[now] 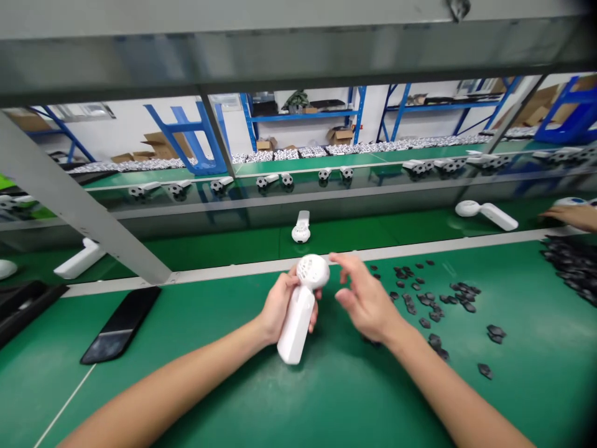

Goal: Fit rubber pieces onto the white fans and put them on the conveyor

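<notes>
A white handheld device (298, 311) with a round perforated head and a long handle is held above the green table. My left hand (278, 306) grips it just below the head, its fingers wrapped behind the handle. To the right of the head is my right hand (364, 295), thumb and fingers apart, touching nothing that I can see. Small black pieces (425, 298) lie scattered on the table beyond my right hand. Another white device (301, 227) rests on the green belt just behind the table edge.
A black phone (121, 325) lies at the left near a slanted metal post (88, 205). More white devices (487, 213) sit along the belt. At the far right, another person's hand (571, 216) is near a black pile (571, 264). A metal beam (298, 56) crosses overhead.
</notes>
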A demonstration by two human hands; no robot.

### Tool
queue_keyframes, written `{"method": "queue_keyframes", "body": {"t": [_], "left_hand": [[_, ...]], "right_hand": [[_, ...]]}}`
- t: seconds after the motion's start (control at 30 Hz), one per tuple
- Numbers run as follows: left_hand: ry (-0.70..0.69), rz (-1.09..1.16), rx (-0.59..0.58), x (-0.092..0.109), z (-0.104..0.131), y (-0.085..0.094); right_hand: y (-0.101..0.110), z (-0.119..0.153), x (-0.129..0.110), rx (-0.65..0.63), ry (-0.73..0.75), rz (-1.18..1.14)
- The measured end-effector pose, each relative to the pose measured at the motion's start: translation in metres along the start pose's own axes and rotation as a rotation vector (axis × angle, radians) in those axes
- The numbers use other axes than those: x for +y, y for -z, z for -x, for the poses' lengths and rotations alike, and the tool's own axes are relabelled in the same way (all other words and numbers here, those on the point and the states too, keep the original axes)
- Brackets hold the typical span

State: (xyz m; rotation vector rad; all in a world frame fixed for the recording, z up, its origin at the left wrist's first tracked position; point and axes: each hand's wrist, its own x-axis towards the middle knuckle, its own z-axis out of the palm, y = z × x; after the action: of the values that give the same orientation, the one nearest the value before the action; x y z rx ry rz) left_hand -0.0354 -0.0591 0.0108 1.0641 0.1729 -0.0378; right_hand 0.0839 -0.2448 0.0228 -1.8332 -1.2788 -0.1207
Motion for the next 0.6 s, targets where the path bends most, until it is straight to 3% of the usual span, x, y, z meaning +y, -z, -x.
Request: {"method": "queue_keyframes", "body": {"t": [0.07,0.17,0.27,0.37,0.47,0.53,0.6], "left_hand": [[0.194,-0.095,-0.158,-0.019,0.009,-0.002],[0.405,-0.229,-0.372,-0.032,0.019,-0.003],[0.344,-0.298,-0.456,-0.033,0.023,-0.004],[0.089,-0.398,-0.308,-0.032,0.021,-0.007],[-0.064,-0.555,-0.143,-0.027,0.020,-0.005],[-0.075,-0.607,-0.108,-0.021,0.020,0.001],[-0.045,-0.585,-0.116,-0.015,0.019,0.008]], "right_hand": [[-0.014,0.003,-0.016,-0.070,0.125,0.011],[-0.022,0.010,-0.026,-0.164,0.216,0.093],[-0.019,0.012,-0.028,-0.205,0.177,0.121],[-0.009,0.008,-0.021,-0.219,0.083,0.017],[0.011,0.003,0.003,-0.120,-0.154,0.003],[0.028,0.000,0.026,-0.035,-0.377,0.242],[0.043,0.001,0.049,-0.082,-0.577,0.452]]}}
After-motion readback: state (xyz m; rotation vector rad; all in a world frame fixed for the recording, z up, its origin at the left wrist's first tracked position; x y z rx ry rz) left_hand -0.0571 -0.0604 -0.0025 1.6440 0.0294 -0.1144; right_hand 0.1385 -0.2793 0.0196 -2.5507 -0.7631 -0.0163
